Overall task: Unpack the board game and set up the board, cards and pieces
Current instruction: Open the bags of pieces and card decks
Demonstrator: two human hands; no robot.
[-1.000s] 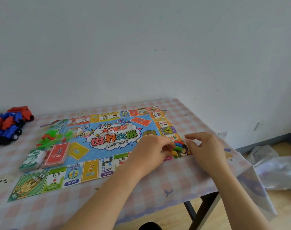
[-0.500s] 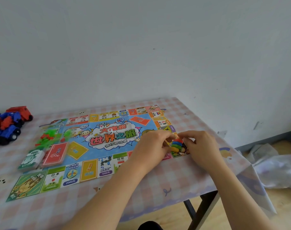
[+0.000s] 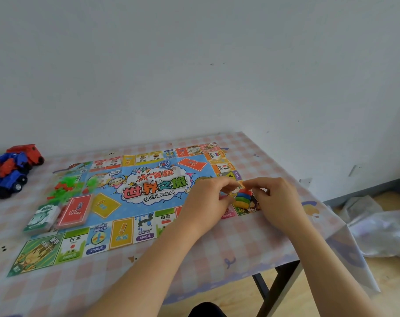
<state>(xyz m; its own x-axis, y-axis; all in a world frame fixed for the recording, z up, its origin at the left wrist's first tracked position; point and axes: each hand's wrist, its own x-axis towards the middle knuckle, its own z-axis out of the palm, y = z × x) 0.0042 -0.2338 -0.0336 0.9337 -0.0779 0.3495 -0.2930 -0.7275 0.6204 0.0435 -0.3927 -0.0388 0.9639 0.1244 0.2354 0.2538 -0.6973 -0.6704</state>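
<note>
The colourful board (image 3: 135,191) lies flat on the checked tablecloth. At its near right corner stands a small stack of coloured pieces (image 3: 242,199), red on top, then blue, green and yellow. My left hand (image 3: 205,202) and my right hand (image 3: 277,200) close in on it from either side. Their curled fingertips meet at the top of the stack and pinch it. A white die (image 3: 151,179) sits on the board's centre. A red card deck (image 3: 76,209) and a green stack of notes (image 3: 42,217) lie at the left, with green and red plastic houses (image 3: 66,188) behind them.
Red and blue toy trucks (image 3: 9,172) stand at the far left of the table. The table's right edge (image 3: 327,227) is close to my right hand. A crumpled plastic bag (image 3: 377,227) lies on the floor to the right. The wall is right behind the table.
My left hand brought a yellow piece to the others, and the pieces now stand as one stack. Both hands have drawn together until their fingertips meet over it.
</note>
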